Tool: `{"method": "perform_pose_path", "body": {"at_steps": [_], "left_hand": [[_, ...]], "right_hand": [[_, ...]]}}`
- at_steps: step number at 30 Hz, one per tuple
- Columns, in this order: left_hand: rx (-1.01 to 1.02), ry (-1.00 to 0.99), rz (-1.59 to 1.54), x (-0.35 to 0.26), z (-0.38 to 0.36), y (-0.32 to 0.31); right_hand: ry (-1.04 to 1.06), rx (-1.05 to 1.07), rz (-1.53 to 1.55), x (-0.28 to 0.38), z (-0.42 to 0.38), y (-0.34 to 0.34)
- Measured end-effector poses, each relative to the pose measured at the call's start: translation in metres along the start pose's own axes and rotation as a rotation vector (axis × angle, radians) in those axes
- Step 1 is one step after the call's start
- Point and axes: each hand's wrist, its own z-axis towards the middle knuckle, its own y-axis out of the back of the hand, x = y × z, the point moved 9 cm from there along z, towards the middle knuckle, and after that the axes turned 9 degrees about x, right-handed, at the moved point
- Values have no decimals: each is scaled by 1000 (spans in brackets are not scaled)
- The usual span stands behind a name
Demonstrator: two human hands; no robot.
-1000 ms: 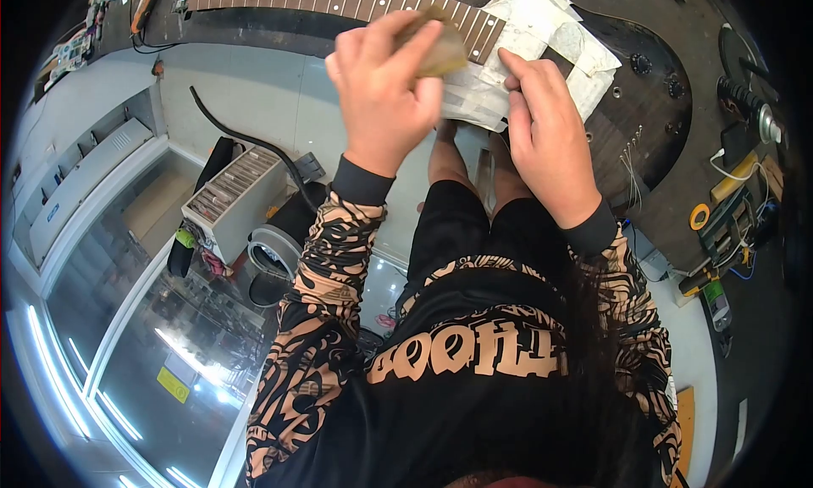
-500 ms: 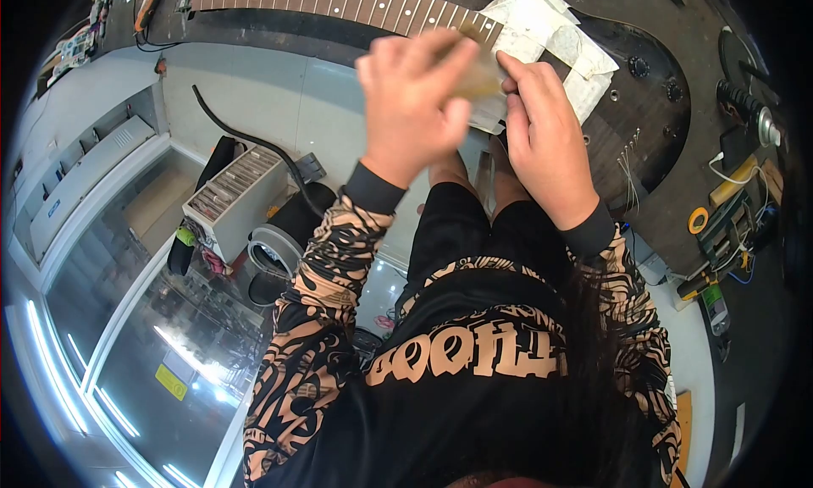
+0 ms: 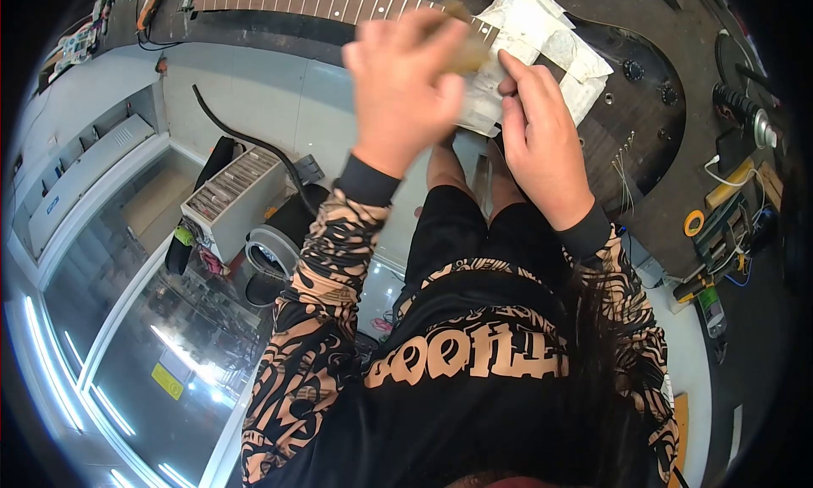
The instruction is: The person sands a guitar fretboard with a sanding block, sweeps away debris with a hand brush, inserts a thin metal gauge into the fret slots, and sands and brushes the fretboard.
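Observation:
An electric guitar lies across the bench, with its dark body [image 3: 635, 107] at the right and its fretted neck [image 3: 339, 0] running left. Pale masking paper [image 3: 542, 22] covers the body around the neck end. My left hand [image 3: 402, 90], blurred by motion, is closed on a yellowish-brown piece [image 3: 468, 54] over the last frets; its exact kind is too smeared to make out. Beside it, my right hand [image 3: 546, 141] lies on the masking paper near the body's lower edge, index finger stretched out and thumb apart.
Loose guitar strings [image 3: 624, 166] stick up from the body near its knobs [image 3: 633, 70]. At the right stand a spray can [image 3: 762, 132], a tape roll [image 3: 694, 224] and a green bottle [image 3: 713, 310]. A white storage box [image 3: 237, 196] and a black hose [image 3: 246, 134] are below left.
My left hand has shifted slightly left and up along the neck, with the yellowish-brown piece. My right hand stays almost where it was on the paper.

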Motion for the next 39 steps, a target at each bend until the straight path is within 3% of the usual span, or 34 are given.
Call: {"method": "perform_pose_path", "body": {"at_steps": [2,6,15,19,22,27,30,32,35,38,39], "left_hand": [[32,-77,-40,-28,0,-8],[19,43,48,-5,8,0],[33,-39,-16,-41,13,-10],[14,45,62,-17,19,0],[50,-41,2,-45,14,-7],[15,74,105,-5,17,6],[108,-45,-17,-51,9,-12],[83,20,3,-23,10,-3],[-52,187,164,65,10,29],[53,139,156,20,9,18],[116,40,85,-8,1,-4]], "right_hand": [[-8,3,8,0,0,-2],[-14,6,25,-2,-1,-1],[-26,-28,60,-2,1,-2],[-35,8,52,-1,-1,0],[-1,-79,17,-1,-2,2],[-124,-14,189,-15,-3,-1],[-137,-10,216,-12,0,0],[-154,10,240,-11,0,3],[-145,26,180,-9,-7,12],[-128,52,126,-8,-12,14],[-118,58,96,-7,-13,14]]}}
